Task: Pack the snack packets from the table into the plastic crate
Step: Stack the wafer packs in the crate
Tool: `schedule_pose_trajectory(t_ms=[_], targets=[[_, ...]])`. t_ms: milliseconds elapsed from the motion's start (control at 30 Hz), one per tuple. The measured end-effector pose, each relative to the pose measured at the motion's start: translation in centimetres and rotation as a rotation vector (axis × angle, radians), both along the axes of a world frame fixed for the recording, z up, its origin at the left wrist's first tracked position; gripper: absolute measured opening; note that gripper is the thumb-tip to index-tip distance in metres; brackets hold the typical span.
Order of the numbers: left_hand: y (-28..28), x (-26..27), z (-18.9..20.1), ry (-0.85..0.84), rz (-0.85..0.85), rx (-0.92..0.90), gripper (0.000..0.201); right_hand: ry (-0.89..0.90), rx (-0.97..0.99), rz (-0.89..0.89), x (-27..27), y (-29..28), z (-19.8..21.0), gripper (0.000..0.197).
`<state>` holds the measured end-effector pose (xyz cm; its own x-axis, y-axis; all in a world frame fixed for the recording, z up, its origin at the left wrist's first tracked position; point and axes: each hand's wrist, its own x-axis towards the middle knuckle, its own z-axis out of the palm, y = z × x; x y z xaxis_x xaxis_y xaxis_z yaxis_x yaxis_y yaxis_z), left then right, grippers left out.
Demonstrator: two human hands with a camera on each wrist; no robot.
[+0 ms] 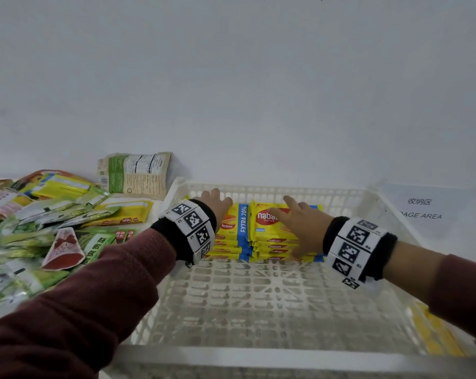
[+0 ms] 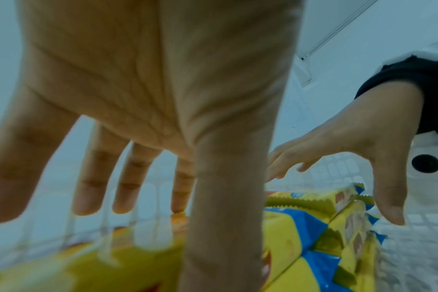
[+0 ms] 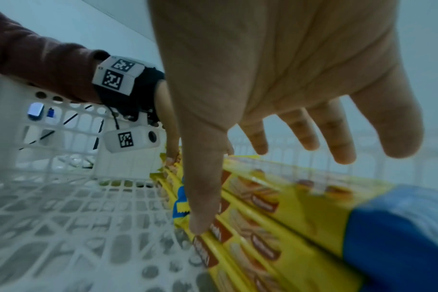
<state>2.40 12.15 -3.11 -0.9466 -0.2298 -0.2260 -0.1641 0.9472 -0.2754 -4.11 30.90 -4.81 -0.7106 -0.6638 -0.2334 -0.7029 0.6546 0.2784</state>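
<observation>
The white plastic crate has lots of bare floor near its front edge. Two stacks of yellow wafer packets lie flat by its far wall, long sides running left to right. The left hand and right hand rest on top, fingers spread wide. Loose snack packets cover the table's left side.

Left hand hides the wafer packets beneath it; paper sign beyond the right hand reads partly.

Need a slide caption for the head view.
Both open hands, left hand and right hand, settle yellow wafer packets inside the white crate.
</observation>
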Motion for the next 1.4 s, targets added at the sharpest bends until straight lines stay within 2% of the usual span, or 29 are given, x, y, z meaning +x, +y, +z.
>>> schedule_pose_trajectory(t_ms=[67,200,333,467,633,733,833,1000,1167,1267,1400], targets=[[0.1,-0.1,-0.2,-0.007,-0.012,-0.001,0.081,0.014,0.024,0.065,0.4,0.1,-0.4,0.107],[0.2,-0.2,-0.7,-0.024,-0.067,0.049,0.103,0.072,0.031,0.148,-0.3,0.6,-1.0,0.101],[0.1,-0.5,-1.1,-0.028,-0.098,0.044,0.098,0.018,0.014,0.143,-1.3,1.2,-0.8,0.105],[-0.5,-0.8,-0.9,-0.054,-0.117,0.031,0.108,0.025,0.020,0.098,-0.8,1.4,-1.5,0.098],[-0.8,-0.9,-0.8,-0.025,-0.190,0.022,0.107,0.062,0.036,0.106,-0.5,1.1,-1.7,0.109],[-0.9,-1.0,-1.3,-0.043,-0.209,0.046,0.116,0.141,0.026,0.132,-0.7,1.0,-2.0,0.107],[-0.6,-1.0,-1.9,-0.088,-0.210,0.003,0.124,0.105,0.015,0.124,-0.9,1.0,-2.3,0.105],[-0.3,-1.3,-2.6,-0.047,-0.227,-0.064,0.118,0.067,0.002,0.110,-0.9,1.1,-2.4,0.104],[-0.3,-1.2,-3.2,-0.035,-0.219,-0.065,0.118,0.114,0.028,0.090,-0.5,0.4,-3.2,0.122],[-0.4,-1.3,-3.1,-0.022,-0.219,-0.027,0.119,0.122,-0.001,0.092,-0.7,0.3,-3.5,0.110],[-0.5,-1.4,-2.6,-0.036,-0.228,0.004,0.121,0.091,0.006,0.108,-0.9,0.3,-3.2,0.110]])
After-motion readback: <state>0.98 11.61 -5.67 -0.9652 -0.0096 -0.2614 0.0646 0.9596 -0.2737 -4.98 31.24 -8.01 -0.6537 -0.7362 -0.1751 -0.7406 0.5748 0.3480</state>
